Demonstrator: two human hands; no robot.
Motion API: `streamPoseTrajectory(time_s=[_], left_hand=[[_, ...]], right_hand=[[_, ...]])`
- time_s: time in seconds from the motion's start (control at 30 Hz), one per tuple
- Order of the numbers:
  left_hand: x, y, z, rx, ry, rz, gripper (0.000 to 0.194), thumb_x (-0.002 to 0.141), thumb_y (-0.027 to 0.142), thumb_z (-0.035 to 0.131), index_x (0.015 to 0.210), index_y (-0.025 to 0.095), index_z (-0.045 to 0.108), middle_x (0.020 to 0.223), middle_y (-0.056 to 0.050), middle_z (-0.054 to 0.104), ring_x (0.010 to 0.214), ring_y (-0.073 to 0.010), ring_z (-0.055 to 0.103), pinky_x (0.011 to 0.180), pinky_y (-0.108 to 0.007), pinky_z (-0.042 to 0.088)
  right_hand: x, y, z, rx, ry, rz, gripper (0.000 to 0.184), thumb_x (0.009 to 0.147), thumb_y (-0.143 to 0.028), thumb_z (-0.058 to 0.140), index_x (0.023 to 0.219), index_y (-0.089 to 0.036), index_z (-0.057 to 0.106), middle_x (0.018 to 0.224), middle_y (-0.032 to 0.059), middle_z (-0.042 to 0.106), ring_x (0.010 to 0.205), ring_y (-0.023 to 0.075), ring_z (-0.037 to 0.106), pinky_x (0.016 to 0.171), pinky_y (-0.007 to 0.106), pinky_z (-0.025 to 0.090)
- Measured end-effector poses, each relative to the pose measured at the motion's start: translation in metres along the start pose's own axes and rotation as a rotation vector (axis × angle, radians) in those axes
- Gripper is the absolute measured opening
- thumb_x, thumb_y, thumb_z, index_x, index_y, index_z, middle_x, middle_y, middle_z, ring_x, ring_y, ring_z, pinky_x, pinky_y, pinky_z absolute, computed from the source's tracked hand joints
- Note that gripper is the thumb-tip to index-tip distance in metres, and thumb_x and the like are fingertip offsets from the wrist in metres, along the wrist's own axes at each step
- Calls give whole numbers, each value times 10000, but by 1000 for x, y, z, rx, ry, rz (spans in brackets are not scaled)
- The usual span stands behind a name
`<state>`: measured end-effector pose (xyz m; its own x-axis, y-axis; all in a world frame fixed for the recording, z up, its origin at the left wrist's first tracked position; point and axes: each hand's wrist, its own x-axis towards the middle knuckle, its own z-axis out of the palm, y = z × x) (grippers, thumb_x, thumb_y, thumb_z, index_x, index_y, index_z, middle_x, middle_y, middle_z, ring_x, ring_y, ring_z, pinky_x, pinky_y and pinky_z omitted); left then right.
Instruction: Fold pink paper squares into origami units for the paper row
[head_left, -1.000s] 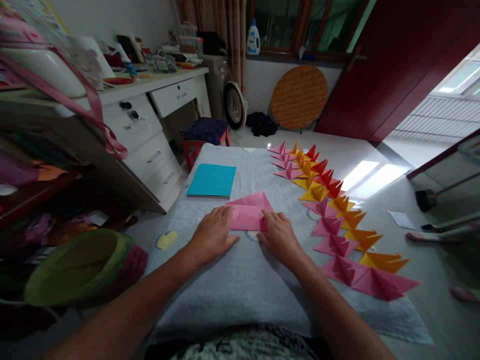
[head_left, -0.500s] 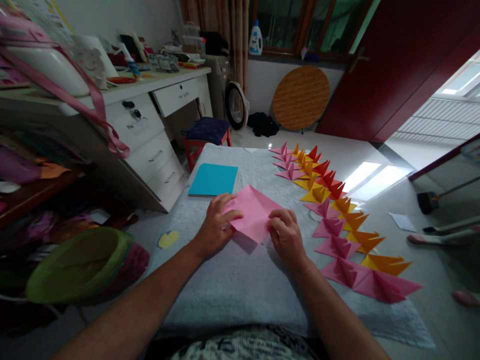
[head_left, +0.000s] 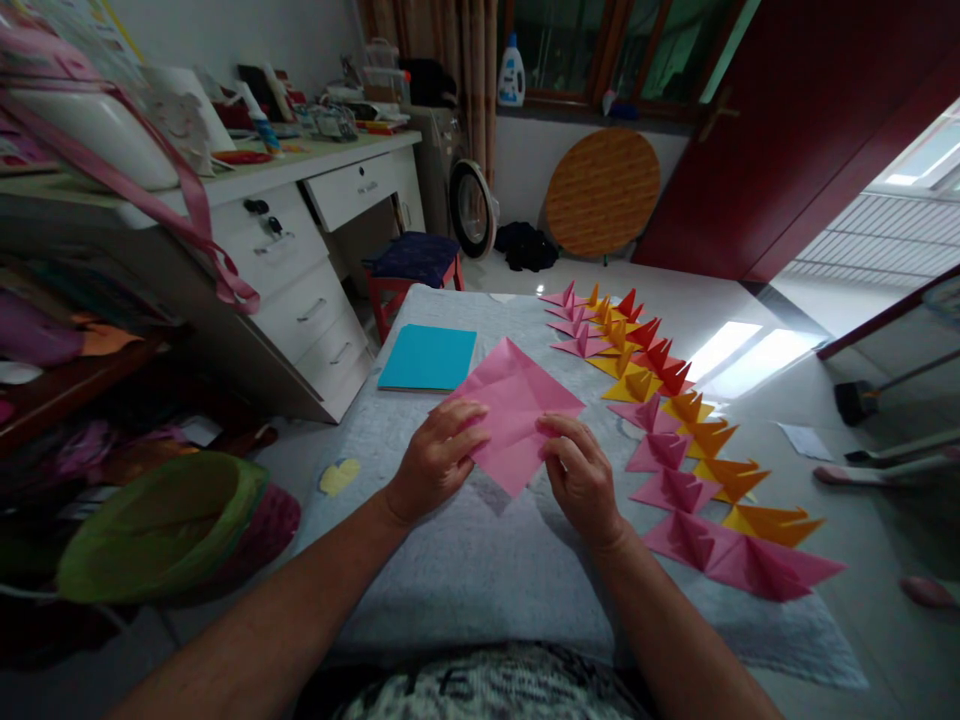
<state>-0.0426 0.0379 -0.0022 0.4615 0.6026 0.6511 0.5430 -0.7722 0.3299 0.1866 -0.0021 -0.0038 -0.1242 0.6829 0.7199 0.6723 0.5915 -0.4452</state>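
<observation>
A creased pink sheet of paper (head_left: pixel 514 410) is held up like a diamond just over the cloth-covered table, one corner toward me. My left hand (head_left: pixel 442 450) grips its left edge, thumb on top. At the right edge, my right hand (head_left: pixel 579 465) pinches the sheet between thumb and fingers. Beyond my left hand lies a stack of blue paper (head_left: pixel 429 358). Rows of folded paper cranes in pink (head_left: pixel 679 490), yellow (head_left: pixel 705 440) and red (head_left: pixel 660 358) stand along the table's right side.
The table wears a pale grey-blue cloth (head_left: pixel 480 590). On the left are a green-lined bin (head_left: pixel 161 530) and a white desk with drawers (head_left: pixel 300 290). A stool (head_left: pixel 416 262) stands past the far left corner. A washing machine door (head_left: pixel 472 210) hangs open behind.
The pink sheet has been opened out from a partly folded shape into a wider diamond. Its far corner has risen and its right corner now reaches further right.
</observation>
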Motion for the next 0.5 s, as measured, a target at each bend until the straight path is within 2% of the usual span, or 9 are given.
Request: streamPoseTrajectory(time_s=[0.17,0.33,0.43,0.5], left_hand=[[3,-3,7,-1,-102,-7,221,898,176,587,1100,200,672,1430,-127,535,1425,-291,401,1141,-541,400],[7,-6,14,1,-76,9,192,947,202,552,1116,185,642,1468,-140,470,1488,-300,290,1169,-566,357],[10,-3,15,115,-56,-94,314,918,251,620,1227,202,586,1532,-159,369,1503,-359,227,1166,-622,319],[10,-1,13,212,-42,-191,459,892,279,659,1327,215,527,1542,-178,340,1471,-395,271,1149,-641,324]], right_hand=[[1,-4,-1,-111,-68,-29,220,968,-123,491,844,-229,638,938,48,709,937,189,586,885,361,438],[0,-15,0,-202,-193,-49,169,950,-160,550,876,-252,672,872,2,699,868,185,544,893,389,319],[-2,-18,2,-259,-200,-23,180,937,-161,547,849,-256,671,838,5,677,852,190,526,905,399,300],[-3,-17,3,-326,-166,29,204,932,-152,530,825,-256,668,811,14,657,844,199,519,908,406,300]])
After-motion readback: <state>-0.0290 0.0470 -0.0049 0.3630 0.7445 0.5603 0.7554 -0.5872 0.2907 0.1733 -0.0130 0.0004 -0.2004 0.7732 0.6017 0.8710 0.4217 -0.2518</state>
